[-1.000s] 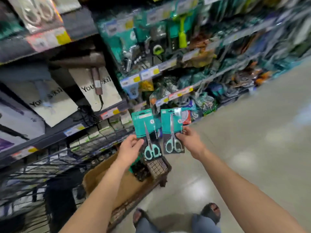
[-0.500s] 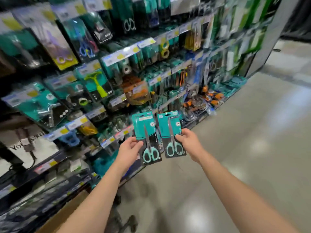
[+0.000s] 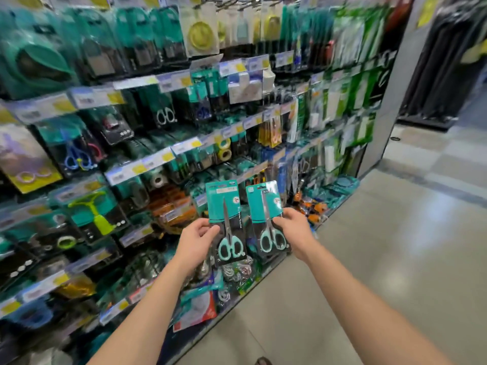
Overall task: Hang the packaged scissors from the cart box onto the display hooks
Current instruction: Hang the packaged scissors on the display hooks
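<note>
I hold one pack of scissors in each hand, both upright and facing me. My left hand (image 3: pixel 196 241) grips the left pack (image 3: pixel 226 222), a teal and black card with mint-handled scissors, by its left edge. My right hand (image 3: pixel 293 231) grips the right pack (image 3: pixel 266 219), of the same kind, by its right edge. Both packs hover in front of the lower rows of the display wall (image 3: pixel 158 159), apart from the hooks. Other hanging scissors packs (image 3: pixel 166 115) show higher up on the wall. The cart box is out of view.
The wall on my left is packed with hanging goods and rows of price labels (image 3: pixel 137 168). A white pillar (image 3: pixel 390 101) ends the shelving at the right. Grey tiled floor (image 3: pixel 382 259) stretches to my right. The shelf picture is blurred by motion.
My view has swung up and to the right, away from the cart and box, along the display wall. Both hands kept their packs, held at the same spread.
</note>
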